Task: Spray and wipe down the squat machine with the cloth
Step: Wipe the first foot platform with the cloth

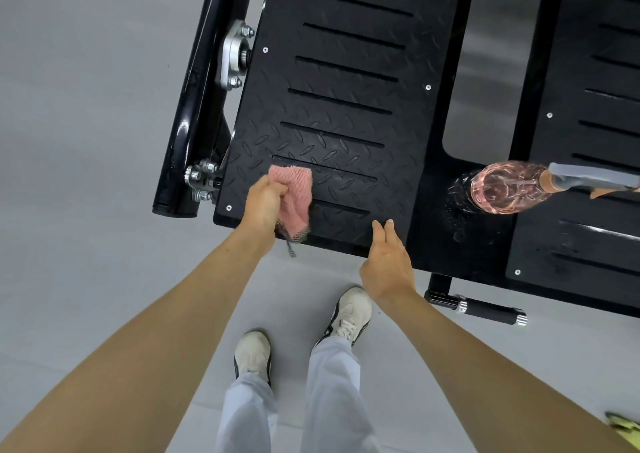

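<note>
Here, in the head view, one pink cloth lies on the near left corner of the squat machine, on the left of its two ridged foot plates. The left hand holds it, grip curled tight round the bunched fabric. The right hand is at that plate's near edge, grip relaxed, fingers straight and together, holding nothing. One spray bottle of pink liquid stands between the plates, droplets around its base. Two white shoes stand on the grey floor.

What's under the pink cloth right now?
The left grip holds the pink cloth on the black diamond-tread footplate, near its front left corner. The cloth covers the left end of one slot; whether the plate beneath is wet or dry cannot be seen.
</note>
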Demonstrator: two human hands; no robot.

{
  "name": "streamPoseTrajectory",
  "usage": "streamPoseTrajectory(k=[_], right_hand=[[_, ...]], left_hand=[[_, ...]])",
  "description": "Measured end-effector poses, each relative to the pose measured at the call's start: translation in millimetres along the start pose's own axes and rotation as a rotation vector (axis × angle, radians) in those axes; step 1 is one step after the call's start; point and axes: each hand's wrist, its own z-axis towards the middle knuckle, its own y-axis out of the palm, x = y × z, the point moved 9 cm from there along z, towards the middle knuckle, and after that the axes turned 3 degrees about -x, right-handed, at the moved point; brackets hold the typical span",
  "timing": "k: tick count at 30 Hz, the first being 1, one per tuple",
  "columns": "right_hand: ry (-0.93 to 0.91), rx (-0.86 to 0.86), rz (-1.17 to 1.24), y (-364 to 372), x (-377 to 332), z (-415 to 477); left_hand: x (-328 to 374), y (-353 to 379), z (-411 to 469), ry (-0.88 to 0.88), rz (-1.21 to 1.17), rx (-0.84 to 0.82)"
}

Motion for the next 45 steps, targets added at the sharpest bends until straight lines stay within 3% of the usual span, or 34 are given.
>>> streamPoseTrajectory(k=[3, 5, 7, 11, 15, 18, 22, 28, 32, 34, 36, 39, 42, 45], right_hand=[[0.027, 0.000, 0.031, -6, 3, 2], [0.033, 0.014, 0.039, -11, 4, 4], [0.034, 0.030, 0.032, -14, 5, 7], [0.031, 0.031, 0.005, -16, 6, 11], [0.028, -0.015, -0.029, -10, 8, 12], [0.019, -0.038, -0.023, -9, 9, 13], [-0.007, -0.067, -0.002, -12, 9, 14], [-0.050, -0.115, -0.144, -11, 14, 14], [-0.037, -0.127, -0.153, -9, 13, 12], [-0.025, -0.129, -0.152, -8, 12, 11], [-0.007, -0.133, -0.164, -8, 12, 11], [0.013, -0.112, -0.204, -8, 10, 12], [0.042, -0.098, -0.211, -7, 6, 11], [0.073, -0.101, -0.168, -5, 2, 11]], left_hand=[[-22, 13, -10, -0.234, -0.334, -0.054], [-24, 24, -8, -0.235, -0.435, -0.157], [-23, 36, -9, -0.198, -0.348, -0.281], [-20, 43, -6, -0.049, 0.120, -0.280], [8, 65, -20, 0.402, 0.970, -0.209], [21, 108, -43, 0.721, 1.234, -0.228], [12, 164, -53, 0.932, 1.528, -0.327], [1, 164, -48, 0.969, 1.853, -0.427], [9, 127, -33, 0.883, 1.867, -0.359], [20, 106, -33, 1.016, 1.819, -0.293], [32, 79, -27, 1.032, 1.772, -0.177], [30, 38, -5, 0.750, 1.788, -0.156], [36, 12, 6, 0.685, 1.820, -0.067], [37, 5, 8, 0.631, 1.665, 0.033]])
